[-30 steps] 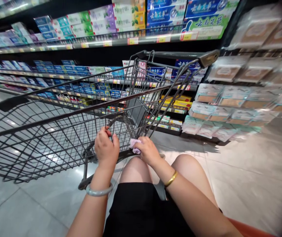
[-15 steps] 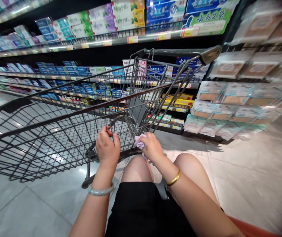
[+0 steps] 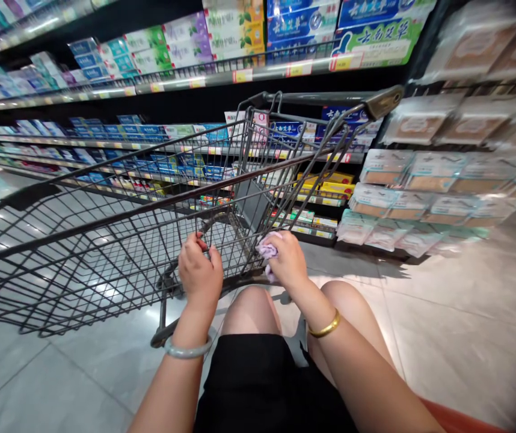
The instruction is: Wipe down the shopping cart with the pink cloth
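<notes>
My right hand [image 3: 288, 260] is closed around a crumpled lilac cloth [image 3: 270, 246], part of which hangs below the fingers. It is above and between my knees, close to the lower corner of a shopping cart [image 3: 240, 179]. My left hand [image 3: 200, 269] is raised in front of the cart's wire side. Its fingers are loosely curled, the thumb stands apart, and nothing shows between them. Whether its fingertips touch the wires I cannot tell. A pale bangle [image 3: 189, 347] circles my left wrist and a gold bangle [image 3: 326, 326] my right.
Shelves [image 3: 235, 75] of boxed goods stand behind the cart. Clear packages hang in rows on a rack [image 3: 433, 165] to the right. A grey tiled floor [image 3: 456, 313] spreads around my bare knees [image 3: 252, 310]. Something red [image 3: 450, 415] shows at the lower right.
My right hand has moved slightly right and up with the lilac cloth. My left hand keeps nearly the same place and shape, and the cart has not visibly moved.
</notes>
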{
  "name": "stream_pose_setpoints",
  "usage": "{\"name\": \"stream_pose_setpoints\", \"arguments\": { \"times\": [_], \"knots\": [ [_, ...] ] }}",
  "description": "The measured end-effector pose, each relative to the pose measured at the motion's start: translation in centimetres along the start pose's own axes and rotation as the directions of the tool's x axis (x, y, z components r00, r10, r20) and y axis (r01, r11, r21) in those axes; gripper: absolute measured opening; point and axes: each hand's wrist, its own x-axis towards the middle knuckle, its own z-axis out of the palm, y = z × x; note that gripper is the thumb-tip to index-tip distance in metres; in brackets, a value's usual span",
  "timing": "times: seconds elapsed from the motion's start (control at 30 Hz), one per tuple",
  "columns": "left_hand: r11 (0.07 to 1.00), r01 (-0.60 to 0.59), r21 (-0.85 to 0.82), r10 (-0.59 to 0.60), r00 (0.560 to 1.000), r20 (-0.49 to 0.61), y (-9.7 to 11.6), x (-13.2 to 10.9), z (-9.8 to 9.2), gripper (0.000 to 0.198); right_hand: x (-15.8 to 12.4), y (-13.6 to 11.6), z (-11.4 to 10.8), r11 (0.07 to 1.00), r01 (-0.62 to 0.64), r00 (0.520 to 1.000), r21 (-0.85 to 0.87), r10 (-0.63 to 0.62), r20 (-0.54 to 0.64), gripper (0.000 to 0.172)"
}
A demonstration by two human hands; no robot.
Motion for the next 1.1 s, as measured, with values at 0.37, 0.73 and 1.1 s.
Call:
{"name": "stream_pose_setpoints", "arguments": {
  "times": [0.37,0.73,1.1],
  "knots": [
    [0.999,-0.010,-0.044,0.011,1.000,0.024,1.2,-0.7,-0.3,0.047,0.8,0.1,-0.6,0.995,-0.051,0.987,0.082,0.063,-0.151,0.035],
    [0.996,-0.081,0.029,0.081,0.997,-0.003,3.2,-2.6,0.1,0.058,0.0,-4.9,-2.2,0.904,0.425,0.844,0.051,-0.375,-0.384,0.025],
    [0.990,-0.054,0.128,0.059,0.998,-0.033,4.0,-3.3,1.4,0.064,3.4,-7.3,-2.9,0.965,0.246,0.818,0.088,-0.158,-0.553,0.025]
  ]
}}
